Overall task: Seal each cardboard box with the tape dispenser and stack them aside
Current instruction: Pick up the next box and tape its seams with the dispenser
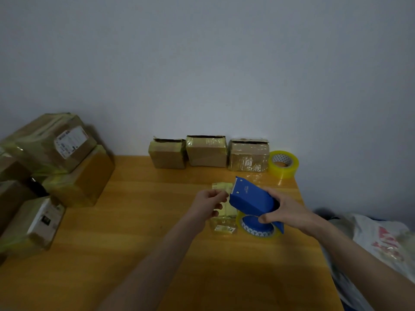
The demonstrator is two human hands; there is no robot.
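Note:
My right hand [289,212] grips a blue tape dispenser [251,200] loaded with a clear yellowish roll, held just above the wooden table [134,232]. My left hand [207,204] pinches the free end of the tape at the dispenser's front edge. Under both hands lies a small tape-wrapped box [223,223], partly hidden. Three small cardboard boxes stand in a row against the wall: left [167,154], middle [206,152], right [248,157], their top flaps loosely up.
A spare roll of yellowish tape [284,163] sits at the table's back right corner. A pile of several taped parcels [56,167] with shipping labels fills the left side. A white plastic bag [381,241] lies beyond the table's right edge.

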